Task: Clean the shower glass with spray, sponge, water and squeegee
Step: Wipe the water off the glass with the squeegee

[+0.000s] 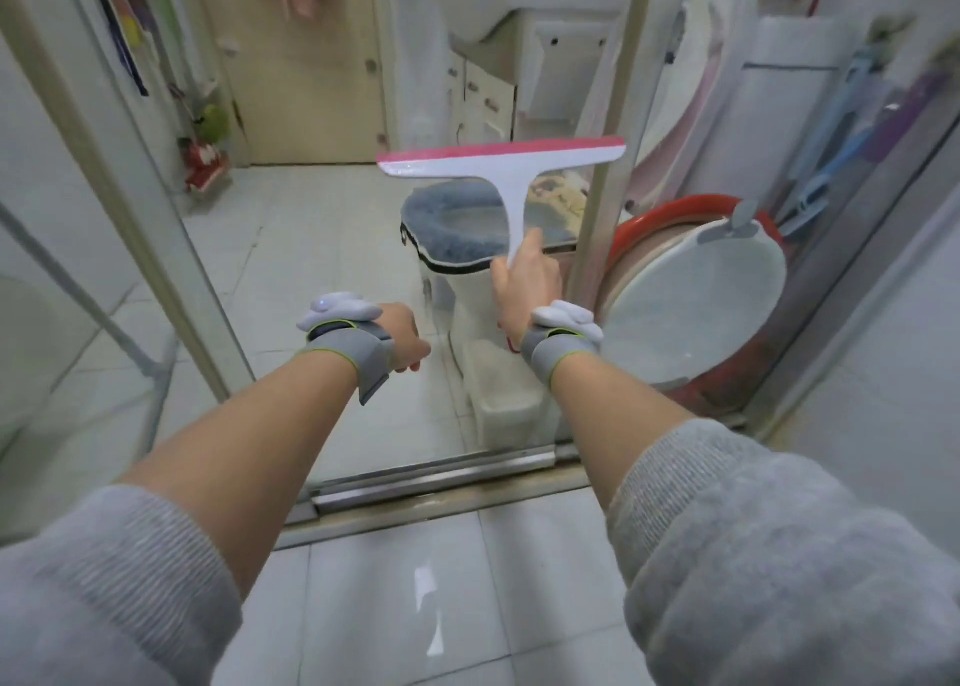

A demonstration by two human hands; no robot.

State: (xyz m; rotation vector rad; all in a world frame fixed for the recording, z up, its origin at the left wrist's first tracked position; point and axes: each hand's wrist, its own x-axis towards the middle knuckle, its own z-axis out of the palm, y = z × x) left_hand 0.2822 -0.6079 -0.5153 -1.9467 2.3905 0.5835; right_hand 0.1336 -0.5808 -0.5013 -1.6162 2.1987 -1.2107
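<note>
The right hand [525, 282] grips the squeegee [506, 165] by its handle, pink blade up against the shower glass [332, 248] – the left hand [408, 339] hangs loosely curled, holding nothing. Better to press evenly and pull 1 straight stroke down – no tilting

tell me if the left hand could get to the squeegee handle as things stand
Probably yes. The left hand holds nothing and sits beside the right hand, which grips the squeegee handle; nothing lies between them.
</note>
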